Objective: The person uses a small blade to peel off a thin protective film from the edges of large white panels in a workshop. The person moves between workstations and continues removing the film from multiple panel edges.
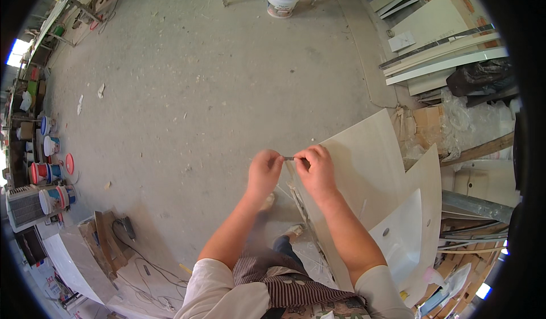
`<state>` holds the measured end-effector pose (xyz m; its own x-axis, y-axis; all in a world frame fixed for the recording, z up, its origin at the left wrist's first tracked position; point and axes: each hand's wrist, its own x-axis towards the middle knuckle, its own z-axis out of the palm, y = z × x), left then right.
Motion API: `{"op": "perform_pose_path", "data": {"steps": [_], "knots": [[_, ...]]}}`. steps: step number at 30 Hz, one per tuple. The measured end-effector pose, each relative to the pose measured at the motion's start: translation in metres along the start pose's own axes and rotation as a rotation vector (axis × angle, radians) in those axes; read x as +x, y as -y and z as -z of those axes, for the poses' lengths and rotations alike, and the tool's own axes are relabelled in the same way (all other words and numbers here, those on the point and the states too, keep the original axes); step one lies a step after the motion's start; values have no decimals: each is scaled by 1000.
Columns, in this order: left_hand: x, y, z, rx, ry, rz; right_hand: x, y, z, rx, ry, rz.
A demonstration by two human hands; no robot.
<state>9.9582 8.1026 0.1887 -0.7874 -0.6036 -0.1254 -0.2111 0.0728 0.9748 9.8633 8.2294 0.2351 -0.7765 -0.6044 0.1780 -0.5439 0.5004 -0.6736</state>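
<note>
Between my two hands a small, thin dark strip [289, 158] is stretched; its exact kind is too small to make out. My left hand [264, 170] pinches one end between thumb and fingers. My right hand [314, 170] pinches the other end, with its fingers curled over. Both hands are held close together, at the far left corner of a pale countertop slab [364, 148]. A white basin [405, 233] is set in the slab's nearer right part. Along the slab's left side runs a rough, unfinished edge [307, 222].
A white bucket [282, 0] stands on the concrete floor ahead. Long boards [443, 63] and crumpled clear plastic [466, 120] lie at the right. Several paint buckets [51, 145] line the left side. A pale slab [79, 268] and cables [148, 273] are at the lower left.
</note>
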Motion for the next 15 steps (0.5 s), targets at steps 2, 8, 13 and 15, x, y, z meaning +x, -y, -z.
{"op": "perform_pose_path", "data": {"steps": [2, 8, 13, 15], "knots": [[-1, 0, -1, -3, -13, 9, 3, 0, -2, 13, -8, -8], [-9, 1, -7, 7, -76, -10, 0, -1, -1, -11, -10, 30], [-11, 2, -11, -34, -143, -27, 3, 0, -4, 35, 7, -21], [-15, 1, -13, -27, -164, -48, 2, 0, -4, 33, 10, -13]]}}
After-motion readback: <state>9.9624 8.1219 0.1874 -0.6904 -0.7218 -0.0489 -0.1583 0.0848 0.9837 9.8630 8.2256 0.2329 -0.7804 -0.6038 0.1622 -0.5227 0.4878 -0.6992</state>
